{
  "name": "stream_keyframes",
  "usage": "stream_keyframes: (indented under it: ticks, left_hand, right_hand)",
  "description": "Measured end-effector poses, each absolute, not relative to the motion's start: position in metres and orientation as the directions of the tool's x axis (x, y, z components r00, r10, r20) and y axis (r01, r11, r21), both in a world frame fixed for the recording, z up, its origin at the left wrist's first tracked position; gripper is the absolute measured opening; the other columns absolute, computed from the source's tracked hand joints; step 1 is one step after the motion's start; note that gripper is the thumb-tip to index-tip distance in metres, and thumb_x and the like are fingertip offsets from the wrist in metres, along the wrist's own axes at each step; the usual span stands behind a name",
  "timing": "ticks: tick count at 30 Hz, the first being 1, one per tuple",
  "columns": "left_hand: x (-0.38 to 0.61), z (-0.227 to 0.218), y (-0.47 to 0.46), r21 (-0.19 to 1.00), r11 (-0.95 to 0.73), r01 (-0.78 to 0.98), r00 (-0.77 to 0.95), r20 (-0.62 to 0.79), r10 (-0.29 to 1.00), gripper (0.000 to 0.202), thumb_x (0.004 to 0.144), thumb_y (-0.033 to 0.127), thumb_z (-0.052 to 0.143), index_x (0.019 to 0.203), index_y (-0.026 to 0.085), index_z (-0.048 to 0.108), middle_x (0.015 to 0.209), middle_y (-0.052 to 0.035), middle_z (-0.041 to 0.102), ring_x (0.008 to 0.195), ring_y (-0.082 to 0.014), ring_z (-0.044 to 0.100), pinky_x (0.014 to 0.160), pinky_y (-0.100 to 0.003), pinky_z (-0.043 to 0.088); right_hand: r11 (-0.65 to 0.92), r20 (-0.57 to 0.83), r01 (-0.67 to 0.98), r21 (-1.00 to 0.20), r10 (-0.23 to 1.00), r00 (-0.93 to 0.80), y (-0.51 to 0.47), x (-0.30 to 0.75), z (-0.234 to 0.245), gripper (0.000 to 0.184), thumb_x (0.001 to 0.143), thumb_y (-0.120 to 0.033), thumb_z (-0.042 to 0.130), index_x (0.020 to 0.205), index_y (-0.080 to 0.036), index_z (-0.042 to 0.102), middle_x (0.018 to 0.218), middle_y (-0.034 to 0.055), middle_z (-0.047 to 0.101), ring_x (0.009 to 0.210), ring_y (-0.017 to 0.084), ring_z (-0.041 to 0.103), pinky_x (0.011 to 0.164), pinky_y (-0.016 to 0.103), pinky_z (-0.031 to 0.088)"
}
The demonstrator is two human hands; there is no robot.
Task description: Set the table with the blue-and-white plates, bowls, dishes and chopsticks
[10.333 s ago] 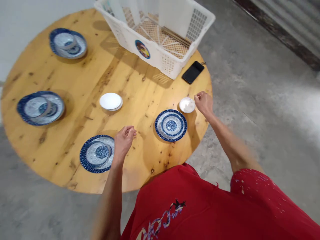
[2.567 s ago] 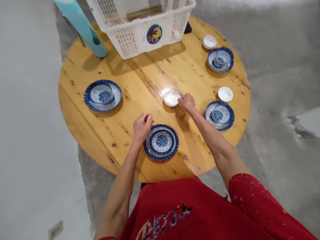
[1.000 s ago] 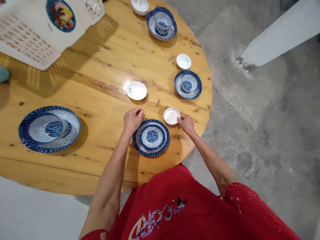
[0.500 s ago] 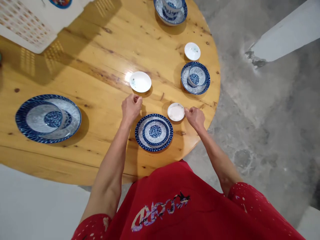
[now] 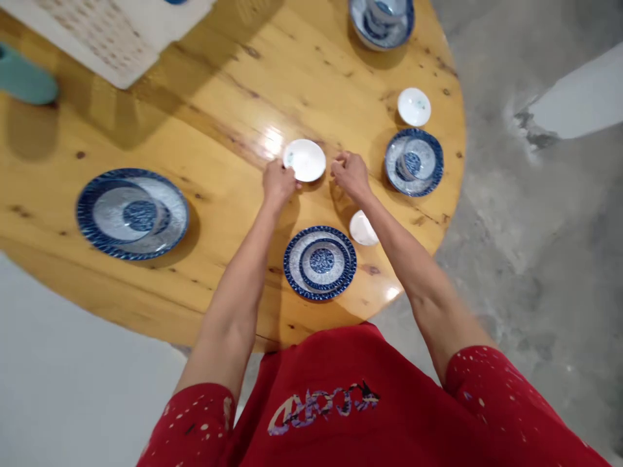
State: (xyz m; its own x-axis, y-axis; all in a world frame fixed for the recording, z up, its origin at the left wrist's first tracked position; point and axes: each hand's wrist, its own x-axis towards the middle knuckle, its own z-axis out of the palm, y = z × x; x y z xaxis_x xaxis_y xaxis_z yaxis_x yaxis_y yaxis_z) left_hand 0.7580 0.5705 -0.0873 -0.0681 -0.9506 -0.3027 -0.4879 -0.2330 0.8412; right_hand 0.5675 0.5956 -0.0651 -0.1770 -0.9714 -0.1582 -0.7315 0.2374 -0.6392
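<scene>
Head view: the left hand (image 5: 278, 183) has its fingers at the left near rim of a white dish (image 5: 305, 160); I cannot tell whether they pinch it or only touch it. The dish lies just right of those fingertips, between the two hands. The right hand (image 5: 351, 176) is to the right of the dish, apart from it, fingers curled in to a narrow grip; whether the tips meet is unclear.

Nearer, a round blue-and-white piece (image 5: 322, 261) sits on the near plate (image 5: 294, 259). Just right of that plate is a small white dish (image 5: 361, 228), partly hidden by the right forearm. Further right, a bowl (image 5: 420, 157) stands on the right plate (image 5: 391, 167), with another white saucer (image 5: 414, 107) just beyond. Well to the left is the left plate (image 5: 177, 201), also carrying a bowl. A white basket (image 5: 121, 45) occupies the far left of the wooden table (image 5: 228, 201).
</scene>
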Motion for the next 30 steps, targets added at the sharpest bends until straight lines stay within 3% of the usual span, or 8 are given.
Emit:
stream_keyframes:
  ticks: [2,6,11,16,21,30]
  left_hand:
    - [0.764,-0.077,0.578,0.828,-0.289,-0.481,-0.033,-0.346,-0.938,0.021,0.093,0.021,0.046,0.099,0.011,0.063,0.082,-0.0104,0.071,0.085,-0.0242,0.072,0.080,-0.034,0.053]
    - [0.799,-0.062,0.604,0.856,-0.277,-0.437,0.052,-0.283,-0.958,0.016,0.090,0.020,0.048,0.093,0.014,0.063,0.077,-0.0073,0.070,0.081,-0.0241,0.072,0.079,-0.034,0.052]
    - [0.868,-0.049,0.668,0.873,-0.384,-0.300,0.249,-0.317,-0.915,0.014,0.090,0.027,0.051,0.087,0.017,0.059,0.070,-0.0037,0.068,0.064,-0.0189,0.070,0.064,-0.028,0.053]
    - [0.917,-0.044,0.732,0.867,-0.488,-0.097,0.385,-0.420,-0.822,0.015,0.087,0.031,0.053,0.090,0.017,0.059,0.071,-0.0035,0.069,0.064,-0.0179,0.070,0.057,-0.024,0.054]
    - [0.937,-0.049,0.757,0.849,-0.528,-0.008,0.432,-0.474,-0.768,0.015,0.086,0.032,0.054,0.083,0.017,0.057,0.068,-0.0042,0.070,0.064,-0.0186,0.071,0.057,-0.025,0.056]
    - [0.949,-0.062,0.761,0.848,-0.531,0.011,0.419,-0.486,-0.767,0.020,0.085,0.037,0.057,0.083,0.017,0.060,0.066,-0.0047,0.069,0.061,-0.0169,0.070,0.057,-0.024,0.055]
  right_hand:
    - [0.234,-0.178,-0.734,-0.638,-0.972,-0.154,0.596,0.586,-0.061,0.029,0.094,-0.031,0.045,0.101,-0.012,0.067,0.081,0.0056,0.067,0.086,0.022,0.065,0.086,0.037,0.051]
    - [0.179,-0.215,-0.746,-0.641,-0.975,-0.049,0.601,0.626,-0.047,0.029,0.089,-0.022,0.043,0.098,-0.011,0.068,0.071,0.0053,0.067,0.072,0.021,0.063,0.076,0.033,0.049]
    - [0.042,-0.248,-0.776,-0.630,-0.957,0.150,0.614,0.697,-0.036,0.023,0.083,-0.020,0.049,0.087,-0.013,0.070,0.074,0.0074,0.069,0.072,0.021,0.061,0.070,0.030,0.045]
    - [-0.049,-0.318,-0.764,-0.644,-0.891,0.325,0.642,0.760,-0.041,0.019,0.080,-0.018,0.052,0.083,-0.014,0.070,0.077,0.0060,0.071,0.075,0.020,0.063,0.067,0.026,0.042]
    - [-0.052,-0.388,-0.799,-0.599,-0.854,0.346,0.662,0.789,-0.045,0.019,0.081,-0.017,0.052,0.083,-0.015,0.071,0.079,0.0065,0.072,0.077,0.020,0.065,0.068,0.025,0.043]
    - [-0.049,-0.378,-0.831,-0.555,-0.875,0.304,0.674,0.798,-0.043,0.021,0.085,-0.021,0.053,0.091,-0.015,0.072,0.083,0.0069,0.074,0.080,0.021,0.067,0.069,0.025,0.044]
